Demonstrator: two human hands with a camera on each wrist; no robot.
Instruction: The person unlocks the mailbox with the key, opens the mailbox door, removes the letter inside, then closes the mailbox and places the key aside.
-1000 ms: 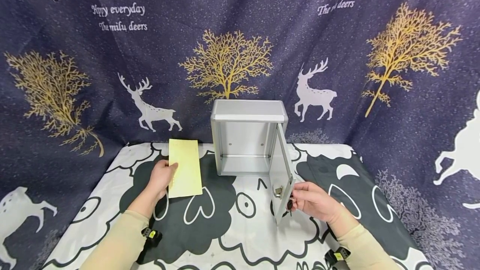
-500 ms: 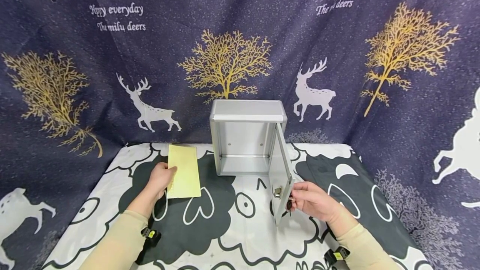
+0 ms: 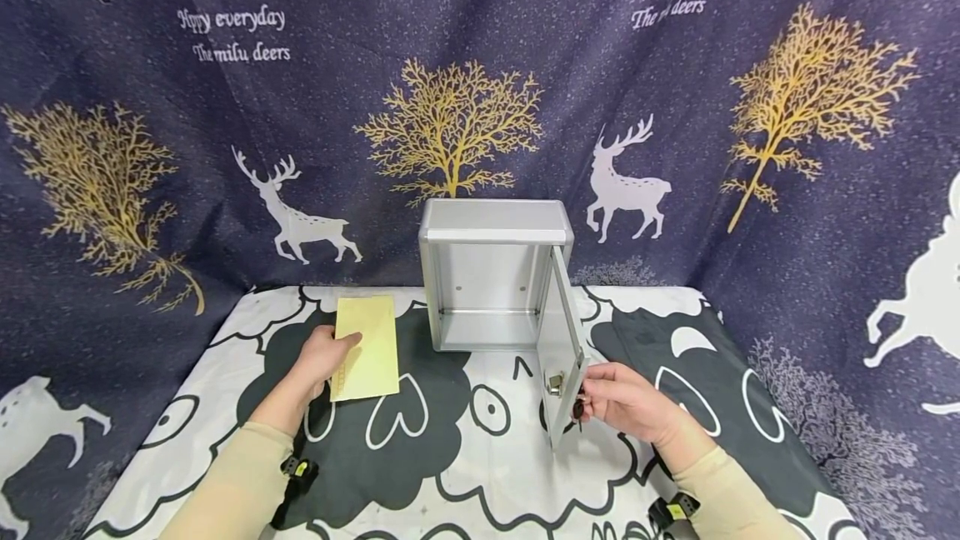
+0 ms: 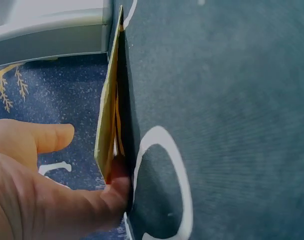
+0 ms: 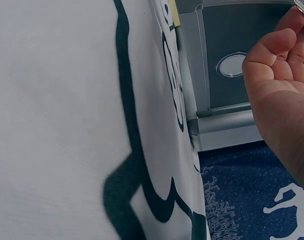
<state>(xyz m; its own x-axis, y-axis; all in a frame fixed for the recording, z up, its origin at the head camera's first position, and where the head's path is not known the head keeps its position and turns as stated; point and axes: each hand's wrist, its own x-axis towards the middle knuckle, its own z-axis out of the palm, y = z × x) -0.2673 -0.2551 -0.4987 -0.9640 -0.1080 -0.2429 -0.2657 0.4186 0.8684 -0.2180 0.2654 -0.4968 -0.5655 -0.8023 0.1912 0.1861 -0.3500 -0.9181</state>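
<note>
A yellow envelope [image 3: 369, 347] lies low over the cloth left of the box. My left hand [image 3: 324, 352] is at its left edge; in the left wrist view a finger [image 4: 119, 187] reaches under the envelope [image 4: 110, 120] while the thumb [image 4: 56, 137] stands apart from it. Left of the right hand, a grey metal box [image 3: 495, 222] has its door [image 3: 561, 340] swung out, a lock [image 3: 556, 383] on its inner face. My right hand [image 3: 630, 402] pinches a dark-headed key [image 3: 578, 409] at the door's edge; its fingers [image 5: 294, 22] are partly cut off in the right wrist view.
A white and dark patterned cloth [image 3: 487, 473] covers the table. Behind it hangs a dark blue curtain [image 3: 480, 15] with deer and trees. The door stands out toward the front, between the box and my right hand.
The envelope's far edge has come down and toward me, and it now lies flatter. My left thumb has shifted right over it. The right hand and door stay put.
</note>
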